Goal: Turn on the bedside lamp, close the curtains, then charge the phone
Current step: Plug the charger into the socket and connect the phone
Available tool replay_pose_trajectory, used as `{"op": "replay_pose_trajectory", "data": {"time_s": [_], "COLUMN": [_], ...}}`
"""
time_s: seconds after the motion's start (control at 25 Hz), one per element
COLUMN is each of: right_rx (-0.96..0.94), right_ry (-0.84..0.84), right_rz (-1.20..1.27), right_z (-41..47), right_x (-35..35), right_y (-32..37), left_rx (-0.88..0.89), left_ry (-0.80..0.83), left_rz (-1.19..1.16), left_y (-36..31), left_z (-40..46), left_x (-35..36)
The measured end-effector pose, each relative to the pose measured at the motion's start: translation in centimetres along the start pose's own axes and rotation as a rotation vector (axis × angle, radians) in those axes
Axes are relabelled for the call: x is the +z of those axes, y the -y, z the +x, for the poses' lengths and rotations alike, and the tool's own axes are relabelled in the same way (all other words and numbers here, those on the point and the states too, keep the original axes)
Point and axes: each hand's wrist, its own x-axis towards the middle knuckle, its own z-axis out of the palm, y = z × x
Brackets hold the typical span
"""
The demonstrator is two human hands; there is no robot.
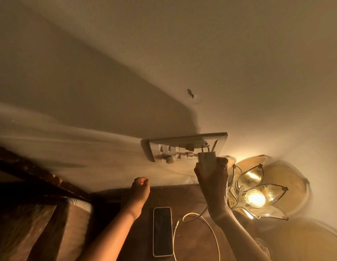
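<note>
right hand grips white charger adapter, fingers wrapped round it, pins at the socket of the wall switchboard, still partly showing. left hand curled in, holding nothing, near the wall. phone flat on bedside table, screen dark. white cable looped just beside it. flower-shaped lamp lit.

White charger, white cable, dark-screened phone.

Right hand raised, fingers gripping a charger adapter; left hand lifted, curled into a loose fist.
</note>
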Motion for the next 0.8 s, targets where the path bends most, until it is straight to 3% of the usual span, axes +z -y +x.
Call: {"op": "replay_pose_trajectory", "data": {"time_s": [0.8], "right_rx": [0.103], "right_ry": [0.05], "right_rz": [0.044], "right_z": [2.6], "right_x": [-0.1], "right_y": [2.0], "left_rx": [0.012], "left_ry": [-0.001], "left_rz": [0.01], "left_y": [0.0], "left_z": [1.1], "left_x": [-0.9]}}
